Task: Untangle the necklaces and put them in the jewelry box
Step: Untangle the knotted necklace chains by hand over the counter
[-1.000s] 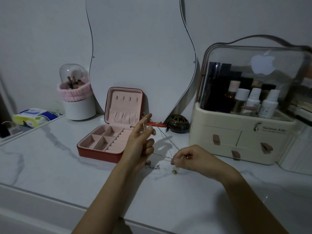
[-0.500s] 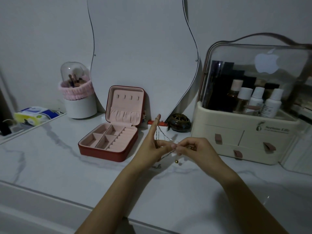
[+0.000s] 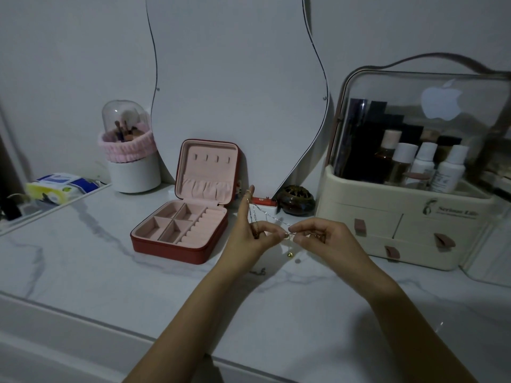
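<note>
At frame centre, the left hand (image 3: 250, 233) and right hand (image 3: 322, 237) each pinched the tangled necklaces (image 3: 272, 221) above the table (image 3: 83, 272), right of the open jewelry box (image 3: 182, 230). Pulling apart hard could tighten the knot or snap a chain.

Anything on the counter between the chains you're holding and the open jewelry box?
Nothing visible. Both hands, left and right, pinch the necklaces just right of the open jewelry box; only bare marble counter lies between.

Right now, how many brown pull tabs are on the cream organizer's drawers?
3: one on the upper left drawer, one on the upper right drawer, one on the bottom drawer. More may lie beyond the frame's right edge.
</note>
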